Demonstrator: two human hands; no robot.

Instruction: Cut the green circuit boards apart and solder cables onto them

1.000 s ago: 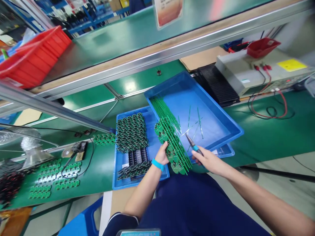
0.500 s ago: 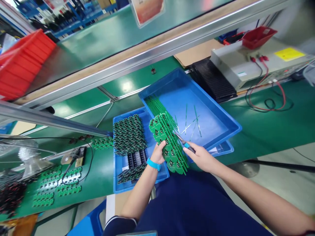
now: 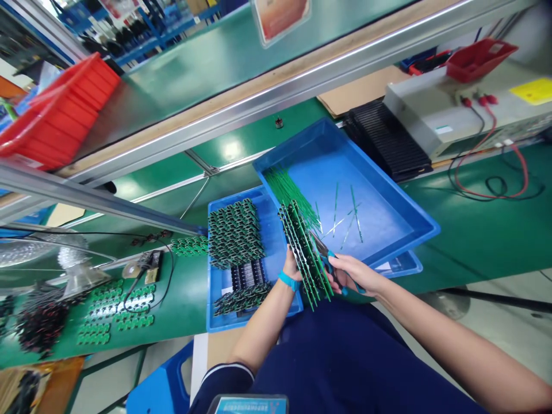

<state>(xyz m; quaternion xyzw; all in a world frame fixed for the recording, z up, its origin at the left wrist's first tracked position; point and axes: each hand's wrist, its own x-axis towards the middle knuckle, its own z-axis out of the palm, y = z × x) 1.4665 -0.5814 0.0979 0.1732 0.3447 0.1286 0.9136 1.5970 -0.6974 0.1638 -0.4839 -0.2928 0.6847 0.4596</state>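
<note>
Left hand [image 3: 291,265]: clamped on the board stack at its left side, a blue wristband [image 3: 288,281] below it.
Board stack [image 3: 302,247]: several long green circuit boards, held together at a slant in front of the body, by the near corner of the upper blue tray; half a second earlier the broad green faces showed, whereas now the stack had been turned, showing narrow edges and dark components.
Right hand [image 3: 354,272]: closed around the pliers, just beside the stack.
Pliers [image 3: 330,256]: teal handles spread, dark tips at the stack's right edge; whether they gripped a strip could not be told. One second earlier the tips had stood clear of the boards.
Upper blue tray [image 3: 319,164]: tilted across the lower tray; contents unchanged in arrangement, a heap of green strips [image 3: 288,192] along the left wall and a few loose strips [image 3: 335,210] scattered nearer the pliers.
Lower blue tray [image 3: 211,315]: to the left, bearing piled boards [image 3: 235,233].
Worktop [image 3: 470,241]: green, under both trays.
</note>
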